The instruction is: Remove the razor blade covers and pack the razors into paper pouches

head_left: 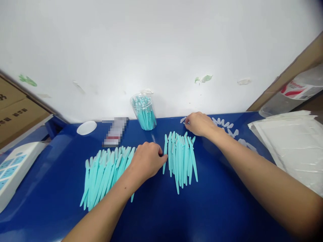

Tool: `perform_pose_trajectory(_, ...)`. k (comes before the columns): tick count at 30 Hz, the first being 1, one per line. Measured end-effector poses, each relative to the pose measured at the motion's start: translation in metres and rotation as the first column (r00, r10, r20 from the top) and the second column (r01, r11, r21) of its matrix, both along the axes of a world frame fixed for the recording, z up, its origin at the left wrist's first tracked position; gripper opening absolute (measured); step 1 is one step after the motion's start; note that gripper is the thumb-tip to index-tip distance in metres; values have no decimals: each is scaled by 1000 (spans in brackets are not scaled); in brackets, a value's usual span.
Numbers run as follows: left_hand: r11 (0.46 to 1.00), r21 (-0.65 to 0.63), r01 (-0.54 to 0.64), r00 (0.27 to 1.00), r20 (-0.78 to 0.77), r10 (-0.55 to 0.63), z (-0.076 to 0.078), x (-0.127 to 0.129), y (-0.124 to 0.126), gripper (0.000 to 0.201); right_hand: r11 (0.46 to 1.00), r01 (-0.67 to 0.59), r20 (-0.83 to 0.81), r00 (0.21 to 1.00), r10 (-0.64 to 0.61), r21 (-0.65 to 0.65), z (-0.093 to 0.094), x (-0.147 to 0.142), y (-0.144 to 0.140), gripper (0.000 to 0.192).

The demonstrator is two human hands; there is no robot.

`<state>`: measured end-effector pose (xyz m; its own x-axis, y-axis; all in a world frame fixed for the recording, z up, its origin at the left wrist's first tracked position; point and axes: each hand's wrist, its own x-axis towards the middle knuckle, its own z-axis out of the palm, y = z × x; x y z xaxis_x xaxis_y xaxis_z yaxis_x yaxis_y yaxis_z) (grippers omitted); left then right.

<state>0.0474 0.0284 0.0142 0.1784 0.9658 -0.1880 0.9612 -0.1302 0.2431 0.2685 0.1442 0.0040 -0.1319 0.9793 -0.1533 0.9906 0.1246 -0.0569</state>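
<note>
My left hand (pixel 148 158) is over the blue table, its fingers curled and its thumb apart from the index finger. The thumb tip meets the leftmost teal eyebrow razor (pixel 165 148) of a fanned pile (pixel 180 161). Left of this hand lies a larger pile of teal eyebrow razors (pixel 101 174), partly hidden by my forearm. Near the wall, my right hand (pixel 198 123) has its fingertips pinched at a small clear plastic blade cap (pixel 183 119). More clear caps (pixel 223 123) lie in a curved row to its right, some behind my forearm.
A clear tub (pixel 143 111) full of teal razors stands by the wall. A white lid (pixel 86 127) and a blurred packet (pixel 116 131) lie left of it. White plastic packages (pixel 290 144) and a bottle (pixel 295 90) are at right; a white power strip (pixel 17 168) and cardboard box (pixel 20 111) at left.
</note>
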Motion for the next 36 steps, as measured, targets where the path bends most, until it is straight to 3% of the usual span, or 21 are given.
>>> perform_pose_trajectory(7, 999, -46, 14, 999, 35, -13, -5, 3, 2, 31, 1000, 27, 25, 999, -27, 0, -1, -3, -4, 37)
perform_pose_trajectory(11, 996, -86, -2, 1000, -1, 2, -10, 2, 5, 22, 999, 51, -27, 998, -51, 12, -3, -2, -5, 38)
perform_pose_trajectory(15, 994, -98, -48, 999, -2, 48, -12, 4, 9, 40, 994, 101, -164, 982, -93, 35, -1, -3, -7, 39)
perform_pose_trajectory(18, 994, -78, -73, 996, 53, 77, -7, 4, 6, 29, 988, 145, -361, 925, -115, 57, 6, -2, -15, 30)
perform_pose_trajectory(21, 995, -17, -97, 982, 163, 99, 7, -6, 0, 14, 981, 189, -631, 765, -128, 30, 15, -1, -31, 17)
perform_pose_trajectory(26, 996, 26, -80, 914, 401, 63, 30, -34, -4, 34, 970, 105, -929, 280, -242, -221, 15, -7, -66, 22)
perform_pose_trajectory(30, 998, 43, -46, 855, 519, 17, 28, -44, -7, 51, 922, -18, -922, -25, -387, -387, 6, -15, -88, 35)
perform_pose_trajectory(32, 997, 54, -51, 828, 561, 12, 22, -45, -11, 53, 900, -61, -892, -119, -437, -433, 2, -17, -95, 39)
perform_pose_trajectory(36, 994, 76, -77, 793, 610, 15, 13, -53, -17, 47, 874, -87, -834, -265, -484, -479, -4, -16, -101, 26)
